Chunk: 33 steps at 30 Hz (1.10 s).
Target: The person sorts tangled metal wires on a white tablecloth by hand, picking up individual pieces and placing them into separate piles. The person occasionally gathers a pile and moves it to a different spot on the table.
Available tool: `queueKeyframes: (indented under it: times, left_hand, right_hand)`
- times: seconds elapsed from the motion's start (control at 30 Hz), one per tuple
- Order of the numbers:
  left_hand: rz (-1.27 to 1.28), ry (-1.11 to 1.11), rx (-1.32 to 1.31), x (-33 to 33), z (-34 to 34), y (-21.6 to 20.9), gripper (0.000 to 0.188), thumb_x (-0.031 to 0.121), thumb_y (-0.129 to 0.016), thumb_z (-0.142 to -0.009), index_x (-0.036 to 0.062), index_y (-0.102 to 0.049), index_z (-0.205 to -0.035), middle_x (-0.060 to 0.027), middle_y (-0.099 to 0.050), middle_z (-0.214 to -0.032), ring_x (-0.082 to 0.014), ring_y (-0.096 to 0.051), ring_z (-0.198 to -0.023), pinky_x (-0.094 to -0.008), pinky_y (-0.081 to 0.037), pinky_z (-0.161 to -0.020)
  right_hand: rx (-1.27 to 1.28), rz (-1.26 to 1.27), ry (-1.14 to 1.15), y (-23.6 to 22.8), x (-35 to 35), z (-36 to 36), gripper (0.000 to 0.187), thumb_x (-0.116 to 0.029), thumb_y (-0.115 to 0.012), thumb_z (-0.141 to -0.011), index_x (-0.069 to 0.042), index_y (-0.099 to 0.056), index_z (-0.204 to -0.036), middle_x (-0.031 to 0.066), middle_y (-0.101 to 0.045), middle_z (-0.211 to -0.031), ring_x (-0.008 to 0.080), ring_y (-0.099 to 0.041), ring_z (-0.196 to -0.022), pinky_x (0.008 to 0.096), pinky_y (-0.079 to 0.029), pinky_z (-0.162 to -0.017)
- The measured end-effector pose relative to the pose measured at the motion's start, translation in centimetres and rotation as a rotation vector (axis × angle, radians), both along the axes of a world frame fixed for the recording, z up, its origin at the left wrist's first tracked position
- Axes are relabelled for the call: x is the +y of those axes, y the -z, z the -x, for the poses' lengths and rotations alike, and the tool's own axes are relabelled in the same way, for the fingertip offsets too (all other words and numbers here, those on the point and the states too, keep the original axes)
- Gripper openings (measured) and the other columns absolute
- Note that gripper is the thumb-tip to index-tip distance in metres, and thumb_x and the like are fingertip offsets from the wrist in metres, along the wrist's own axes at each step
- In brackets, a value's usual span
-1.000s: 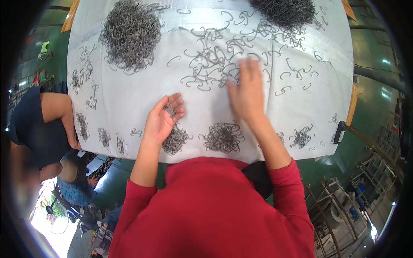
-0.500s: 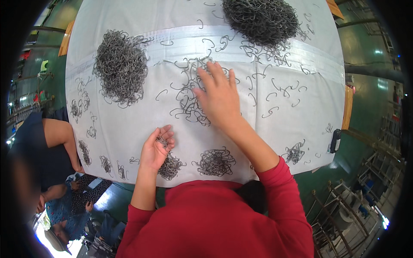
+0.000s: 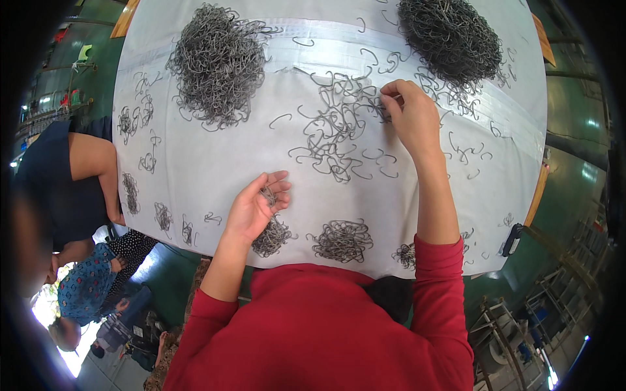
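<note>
Now the right hand (image 3: 411, 117) has reached farther into the scattered wire hooks (image 3: 336, 133), pinching one, while the left hand (image 3: 255, 207) cups a few.

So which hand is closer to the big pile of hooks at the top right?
Right. The right hand picks at loose hooks just below and left of the big pile. The left hand is far off near the table's front edge, cupping a few hooks.

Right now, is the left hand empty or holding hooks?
Holding: the left hand lies palm up, fingers curled around a few grey wire hooks.
</note>
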<state>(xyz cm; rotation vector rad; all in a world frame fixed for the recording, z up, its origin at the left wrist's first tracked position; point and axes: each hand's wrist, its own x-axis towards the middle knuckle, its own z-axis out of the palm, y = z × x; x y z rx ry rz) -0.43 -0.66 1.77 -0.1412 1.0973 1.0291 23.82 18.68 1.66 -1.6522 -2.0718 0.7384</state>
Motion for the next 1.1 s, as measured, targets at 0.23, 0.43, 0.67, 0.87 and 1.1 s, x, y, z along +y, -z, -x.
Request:
queueKeyframes:
  times: [0.23,0.43,0.67,0.87,1.1]
  left_hand:
    - [-0.034,0.023,-0.031,0.0,0.2,0.1,0.037,0.025,-0.045,-0.095,-0.0054,-0.052,-0.115,-0.0125,-0.061,-0.094,-0.0199,-0.058,-0.079,-0.0313,-0.050,-0.071]
    - [-0.045,0.056,-0.054,0.1,0.4,0.1,0.038,0.025,-0.042,-0.095,-0.0054,-0.051,-0.116,-0.0128,-0.061,-0.094,-0.0201,-0.059,-0.081,-0.0317,-0.050,-0.072]
    - [-0.068,0.072,-0.069,-0.2,0.6,0.4,0.039,0.026,-0.041,-0.095,-0.0050,-0.051,-0.117,-0.0127,-0.062,-0.096,-0.0196,-0.060,-0.083,-0.0321,-0.050,-0.074]
    - [-0.116,0.101,-0.073,0.4,0.2,0.4,0.040,0.025,-0.040,-0.095,-0.0053,-0.050,-0.118,-0.0116,-0.062,-0.098,-0.0190,-0.060,-0.085,-0.0318,-0.050,-0.076]
    - [-0.231,0.149,-0.202,4.2,-3.2,-0.4,0.039,0.025,-0.039,-0.096,-0.0053,-0.050,-0.119,-0.0116,-0.060,-0.102,-0.0201,-0.059,-0.093,-0.0326,-0.049,-0.083]
  right_hand:
    - [-0.083,0.000,0.058,-0.3,0.1,-0.4,0.008,-0.011,-0.063,-0.079,-0.007,-0.063,-0.086,0.0082,-0.064,-0.085,0.0245,-0.062,-0.071,0.0353,-0.048,-0.064]
    - [-0.082,-0.132,-0.039,-0.6,0.0,1.6,0.007,-0.014,-0.063,-0.081,-0.009,-0.063,-0.085,0.0044,-0.062,-0.082,0.0234,-0.061,-0.066,0.0336,-0.047,-0.059]
    - [-0.182,-0.163,-0.272,-0.1,0.8,4.0,0.004,-0.014,-0.063,-0.080,-0.011,-0.063,-0.082,0.0008,-0.059,-0.084,0.0219,-0.060,-0.066,0.0352,-0.047,-0.058]
    - [-0.321,-0.268,-0.360,0.1,1.0,3.7,0.008,-0.012,-0.063,-0.080,-0.006,-0.060,-0.084,0.0066,-0.057,-0.082,0.0256,-0.059,-0.081,0.0342,-0.047,-0.067]
    - [0.361,0.425,0.016,-2.6,-2.8,0.6,0.011,-0.010,-0.060,-0.083,-0.003,-0.059,-0.091,0.0051,-0.055,-0.089,0.0171,-0.054,-0.079,0.0288,-0.043,-0.072]
